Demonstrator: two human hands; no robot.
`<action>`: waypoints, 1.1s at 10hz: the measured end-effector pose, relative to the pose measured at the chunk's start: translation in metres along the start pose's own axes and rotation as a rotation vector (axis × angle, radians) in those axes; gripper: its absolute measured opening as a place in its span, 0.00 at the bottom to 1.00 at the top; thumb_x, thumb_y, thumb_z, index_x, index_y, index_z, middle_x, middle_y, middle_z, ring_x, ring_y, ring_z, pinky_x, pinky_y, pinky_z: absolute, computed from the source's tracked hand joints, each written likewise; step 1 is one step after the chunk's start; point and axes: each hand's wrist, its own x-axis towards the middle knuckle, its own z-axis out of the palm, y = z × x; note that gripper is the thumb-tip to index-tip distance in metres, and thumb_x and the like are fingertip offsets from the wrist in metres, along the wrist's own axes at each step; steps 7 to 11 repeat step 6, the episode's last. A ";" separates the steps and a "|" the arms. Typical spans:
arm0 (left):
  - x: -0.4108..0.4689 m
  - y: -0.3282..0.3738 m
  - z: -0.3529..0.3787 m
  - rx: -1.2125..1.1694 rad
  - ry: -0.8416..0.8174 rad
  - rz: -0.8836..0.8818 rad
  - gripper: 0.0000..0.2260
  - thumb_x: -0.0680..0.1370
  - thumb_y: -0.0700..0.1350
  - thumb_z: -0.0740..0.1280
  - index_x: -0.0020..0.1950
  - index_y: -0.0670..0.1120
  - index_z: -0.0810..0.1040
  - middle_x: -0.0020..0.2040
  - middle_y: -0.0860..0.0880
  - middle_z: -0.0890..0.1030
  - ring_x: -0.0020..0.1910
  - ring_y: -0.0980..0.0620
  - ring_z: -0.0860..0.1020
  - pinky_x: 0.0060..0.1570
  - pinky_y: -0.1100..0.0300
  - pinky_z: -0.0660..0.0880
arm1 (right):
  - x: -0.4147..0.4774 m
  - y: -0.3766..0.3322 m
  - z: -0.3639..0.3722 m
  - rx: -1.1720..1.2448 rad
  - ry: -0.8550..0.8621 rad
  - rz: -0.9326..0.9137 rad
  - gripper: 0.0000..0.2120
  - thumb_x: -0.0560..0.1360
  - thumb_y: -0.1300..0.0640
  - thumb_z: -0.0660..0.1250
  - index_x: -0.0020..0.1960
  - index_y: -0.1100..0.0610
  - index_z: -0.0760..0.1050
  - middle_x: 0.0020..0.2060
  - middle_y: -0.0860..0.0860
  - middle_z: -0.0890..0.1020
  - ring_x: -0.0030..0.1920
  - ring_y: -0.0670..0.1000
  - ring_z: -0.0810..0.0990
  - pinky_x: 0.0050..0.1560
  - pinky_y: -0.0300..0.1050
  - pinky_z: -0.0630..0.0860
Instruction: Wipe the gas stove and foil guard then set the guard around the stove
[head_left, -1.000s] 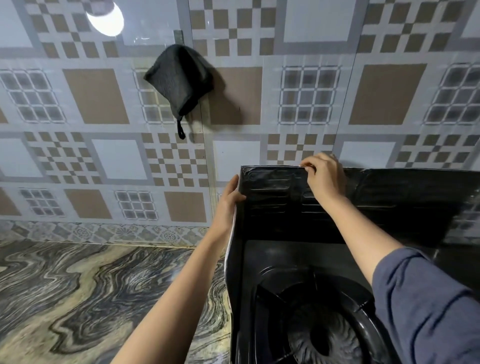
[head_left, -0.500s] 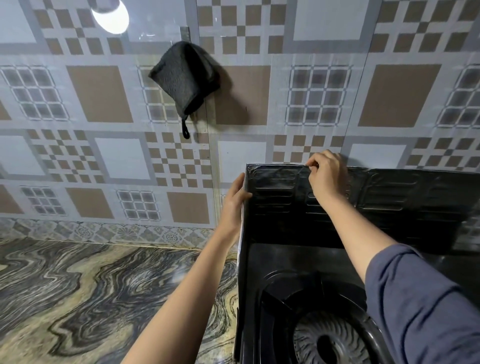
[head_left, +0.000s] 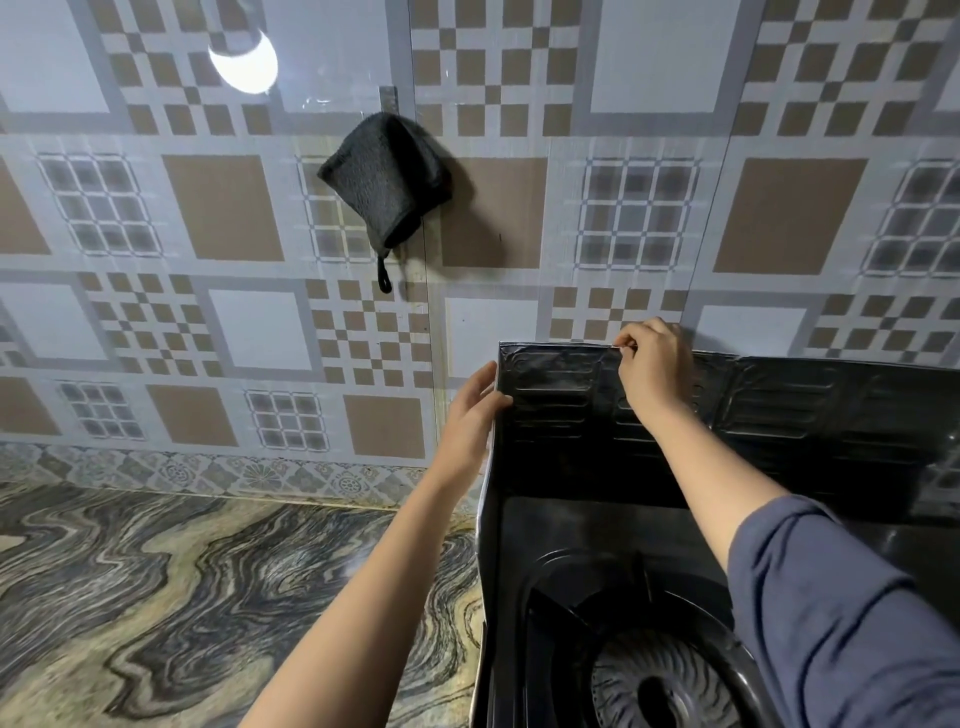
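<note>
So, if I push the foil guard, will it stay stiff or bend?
It probably bends easily: the foil guard looks thin, its embossed panels wrinkled. Likely light, since the right hand holds its top edge with only a pinch. It may tip if released; the left hand grips its corner fold.

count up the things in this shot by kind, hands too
hands: 2 (left hand, right hand, both holding the guard's edges)
foil guard: 1
gas stove: 1
dark cloth hanging on the wall: 1
total: 5
</note>
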 end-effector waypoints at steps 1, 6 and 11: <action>-0.001 0.001 0.000 0.002 0.004 0.000 0.19 0.78 0.33 0.57 0.70 0.40 0.66 0.52 0.57 0.76 0.44 0.69 0.77 0.38 0.79 0.73 | 0.002 -0.004 -0.002 -0.007 -0.016 0.034 0.10 0.72 0.70 0.63 0.45 0.60 0.81 0.47 0.56 0.81 0.52 0.58 0.75 0.47 0.50 0.75; -0.021 0.034 -0.005 0.240 0.055 -0.036 0.23 0.79 0.46 0.61 0.74 0.44 0.62 0.73 0.44 0.66 0.72 0.48 0.65 0.67 0.58 0.63 | -0.024 -0.042 -0.067 -0.034 -0.205 0.108 0.18 0.74 0.63 0.62 0.63 0.56 0.74 0.60 0.55 0.79 0.57 0.59 0.76 0.55 0.49 0.75; -0.021 0.034 -0.005 0.240 0.055 -0.036 0.23 0.79 0.46 0.61 0.74 0.44 0.62 0.73 0.44 0.66 0.72 0.48 0.65 0.67 0.58 0.63 | -0.024 -0.042 -0.067 -0.034 -0.205 0.108 0.18 0.74 0.63 0.62 0.63 0.56 0.74 0.60 0.55 0.79 0.57 0.59 0.76 0.55 0.49 0.75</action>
